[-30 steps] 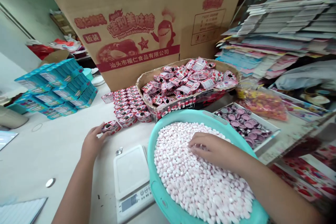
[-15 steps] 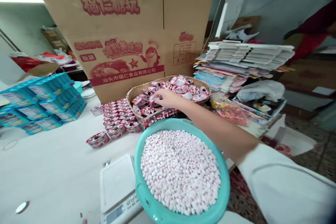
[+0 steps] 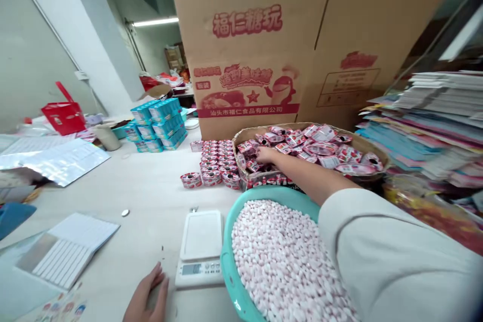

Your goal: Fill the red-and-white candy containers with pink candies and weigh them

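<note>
My right hand reaches into a shallow carton heaped with small red-and-white printed boxes. Its fingers are bent round one of these at the carton's left side; the fingertips are partly hidden. Low in the view, my left hand is over the table with thumb and fingers apart, holding nothing. Just right of it stands a white digital scale with a bare pan. Beneath my right arm is a turquoise basin full of pale pink-white candies. Rows of upright printed boxes stand left of the carton.
A large cardboard box rises behind the carton. Blue boxes are stacked at the back left. Stacked paper and card stand at right. A booklet, a small round disc and a red basket are at left.
The view has swung left, bringing the left part of the table and my left hand into sight. My right hand stays in the carton, now lower among the boxes at its left side.
</note>
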The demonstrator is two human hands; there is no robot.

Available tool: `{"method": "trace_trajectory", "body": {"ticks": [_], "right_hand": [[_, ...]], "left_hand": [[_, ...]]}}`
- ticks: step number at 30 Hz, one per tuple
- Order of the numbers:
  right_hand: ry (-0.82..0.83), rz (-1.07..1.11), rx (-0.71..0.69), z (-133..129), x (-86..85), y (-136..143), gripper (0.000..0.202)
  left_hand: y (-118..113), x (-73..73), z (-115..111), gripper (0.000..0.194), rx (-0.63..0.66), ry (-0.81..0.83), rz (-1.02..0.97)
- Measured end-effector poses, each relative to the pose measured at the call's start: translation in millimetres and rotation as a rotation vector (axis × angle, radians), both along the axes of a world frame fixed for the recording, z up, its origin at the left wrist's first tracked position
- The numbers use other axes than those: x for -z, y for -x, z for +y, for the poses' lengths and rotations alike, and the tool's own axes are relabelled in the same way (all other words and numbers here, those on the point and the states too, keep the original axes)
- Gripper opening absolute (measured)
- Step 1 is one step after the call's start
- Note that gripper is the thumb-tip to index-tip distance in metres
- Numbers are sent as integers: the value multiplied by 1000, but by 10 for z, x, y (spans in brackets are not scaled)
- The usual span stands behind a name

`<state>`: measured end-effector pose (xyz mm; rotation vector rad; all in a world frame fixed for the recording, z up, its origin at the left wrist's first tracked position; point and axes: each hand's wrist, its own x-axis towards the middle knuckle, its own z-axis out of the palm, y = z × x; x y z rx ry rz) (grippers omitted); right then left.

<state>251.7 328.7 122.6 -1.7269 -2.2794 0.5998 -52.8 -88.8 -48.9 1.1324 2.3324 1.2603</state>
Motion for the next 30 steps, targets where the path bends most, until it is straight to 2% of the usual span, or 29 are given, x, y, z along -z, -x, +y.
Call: {"method": "trace_trajectory", "body": {"ticks": [2,4,7,8,9,10,11,12,13,15,17,19,21,24,27,30], "right_hand": [[-39,59,-7,-78,-116,-28,36],[-136,137,-7,-250,-286,-72,34],[-285,234,-36,-753,-477,-157,31],[-304,252,-60,-986,-496,-187,35],[-304,261,-91,-1242,-493,-217,43],[-288,270,-174,-1508,-473,-246,49],[-249,278,-405,-1771,-446,-274,51],[-194,270,-565,-2014,-416,-302,52],[-120,264,-624,-2222,-390,-333,53],[21,339,-616,-2496,-346,-417,52],[139,501,-497,-2560,-297,-553,62],[243,668,-404,-2454,-214,-735,84],[308,682,-381,-2261,-84,-915,104],[288,336,-374,-1992,200,-1037,103],[256,118,-351,-1900,501,-949,102],[216,113,-382,-1961,655,-850,105]], "left_hand": [[-64,-86,-51,55,-25,-14,6],[-215,-215,-84,50,-113,-51,37],[-562,-570,-18,40,-251,-162,163],[-689,-728,53,36,-214,-224,242],[-812,-893,151,33,-105,-301,331],[-929,-1053,274,34,64,-395,415],[-1036,-1194,417,44,244,-474,499],[-1132,-1306,571,57,398,-544,567],[-1215,-1382,728,62,556,-586,617],[-1341,-1423,1015,59,862,-570,625],[-1427,-1353,1227,50,1014,-501,483],[-1500,-1254,1354,53,952,-434,225],[-1581,-1193,1417,67,772,-346,-64],[-1706,-1213,1467,70,527,-218,-353],[-1790,-1278,1526,61,471,-138,-363],[-1820,-1292,1573,63,459,-127,-306]]}}
